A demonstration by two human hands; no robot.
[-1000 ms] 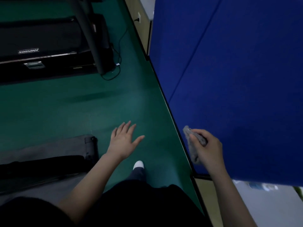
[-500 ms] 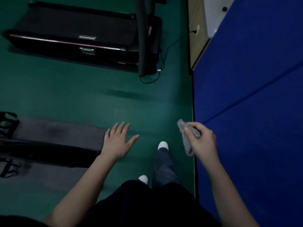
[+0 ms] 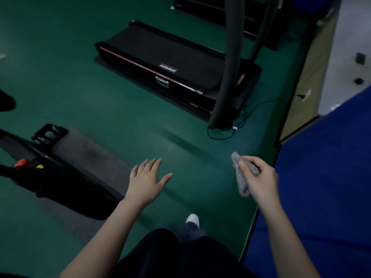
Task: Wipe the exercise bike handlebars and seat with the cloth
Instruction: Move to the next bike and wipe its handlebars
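While the right hand grips the bunched grey cloth in curled fingers, the left hand hangs open, nearer the dark pedalled machine lying low to the left, likely the bike; handlebars and seat unseen.

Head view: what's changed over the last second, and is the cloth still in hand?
The view swung left: the blue panel shrank to the right edge, the treadmill shifted from upper left to centre, and a pedal came into view at left. Nothing taken up or let go: the right hand still grips the cloth, the left hand stays open.
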